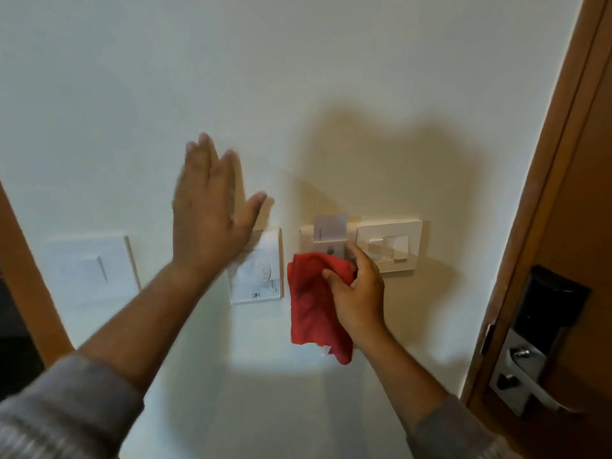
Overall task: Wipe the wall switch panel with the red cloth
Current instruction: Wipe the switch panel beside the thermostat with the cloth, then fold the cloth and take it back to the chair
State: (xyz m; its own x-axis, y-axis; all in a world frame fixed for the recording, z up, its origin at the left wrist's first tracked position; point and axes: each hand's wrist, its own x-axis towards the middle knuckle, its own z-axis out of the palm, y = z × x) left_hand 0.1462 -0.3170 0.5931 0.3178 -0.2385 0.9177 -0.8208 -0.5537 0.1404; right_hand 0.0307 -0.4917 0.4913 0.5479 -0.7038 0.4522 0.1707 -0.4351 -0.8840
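**Red cloth at the card slot, just left of the switch panel**

Along the wall (298,77) we see a row of fittings: a single white switch (92,270) at far left, a dial thermostat (260,274), a key-card holder (326,241) with a card (331,225) standing in it, and the wall switch panel (390,245) at right. A wooden door (569,226) with a metal lock and handle (530,356) stands further right.

Our left hand (208,220) is raised flat, fingers spread apart and motion-blurred, covering the thermostat's upper left corner; we cannot tell whether it touches the wall. Our right hand (357,289) has its fingers clamped on the red cloth (314,309), which hangs down over the holder's lower part. The fingertips hide the switch panel's lower left edge. Both sleeves are cut off by the frame.
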